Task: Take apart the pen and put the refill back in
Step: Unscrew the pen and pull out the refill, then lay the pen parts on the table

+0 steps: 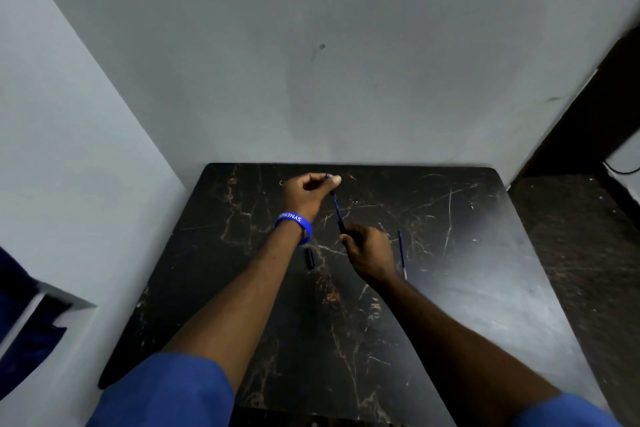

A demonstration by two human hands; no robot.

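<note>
Head view, near to far: our forearms reach over the dark marble surface [450,288]. A black cap [309,258] lies under the left wrist; the refill [401,253] lies just right of our right hand [372,253]. That grip pinches the pen barrel [337,213] low, while our left hand [306,192] pinches its far end. We judge it best to keep the barrel steady and twist gently. No containers show.

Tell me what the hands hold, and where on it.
Both hold the pen barrel: left hand at its far end, right hand at its near end.
</note>
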